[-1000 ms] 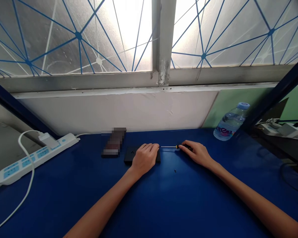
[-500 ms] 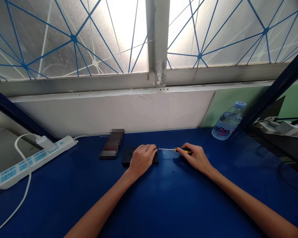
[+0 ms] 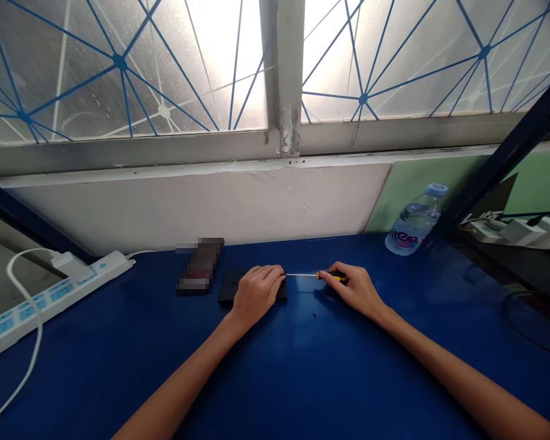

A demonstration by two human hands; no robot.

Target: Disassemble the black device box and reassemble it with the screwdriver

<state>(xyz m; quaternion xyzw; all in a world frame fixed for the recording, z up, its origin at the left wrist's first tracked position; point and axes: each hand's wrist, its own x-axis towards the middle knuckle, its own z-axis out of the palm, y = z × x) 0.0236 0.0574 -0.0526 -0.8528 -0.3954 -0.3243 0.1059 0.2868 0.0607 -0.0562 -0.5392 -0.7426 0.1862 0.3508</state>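
Observation:
A flat black box (image 3: 228,287) lies on the blue table (image 3: 266,373). Over its right part rests my left hand (image 3: 256,292), fingers together and curled at the box's right edge. My right hand (image 3: 354,288) is closed around the black and yellow handle of a screwdriver (image 3: 302,275). The shaft points left, and its tip meets the box's right edge by my left fingertips, which partly hide it. On the table below the shaft are tiny dark pieces (image 3: 315,316), perhaps screws.
Left of the box lies a dark, blurred-out flat object (image 3: 201,266). A white power strip (image 3: 59,299) with a plug and cable is at the left. A water bottle (image 3: 412,223) stands at the back right, near a blue frame bar (image 3: 499,156).
The whole view has shifted slightly, so everything appears a little further left. Both hands keep their places at the box and screwdriver.

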